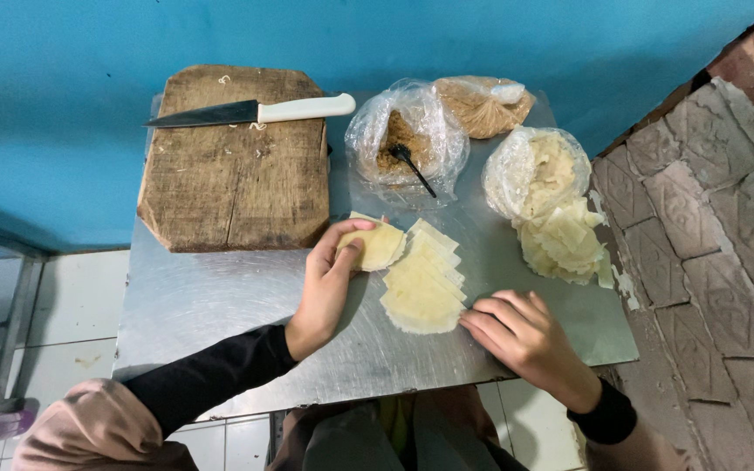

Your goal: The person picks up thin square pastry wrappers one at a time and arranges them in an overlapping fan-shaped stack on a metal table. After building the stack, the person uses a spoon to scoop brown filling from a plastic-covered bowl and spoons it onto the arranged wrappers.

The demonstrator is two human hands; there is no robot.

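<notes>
The left hand [329, 279] pinches a pale dough square [375, 247] between thumb and fingers, at the top of a row of overlapping wrappers [422, 283] laid on the metal table [220, 296]. The right hand [521, 336] rests loosely curled, holding nothing, fingertips just beside the lowest wrapper, perhaps touching it. Behind stand a board [236, 166] with a knife [250, 111] and bags of filling [403, 139].
</notes>
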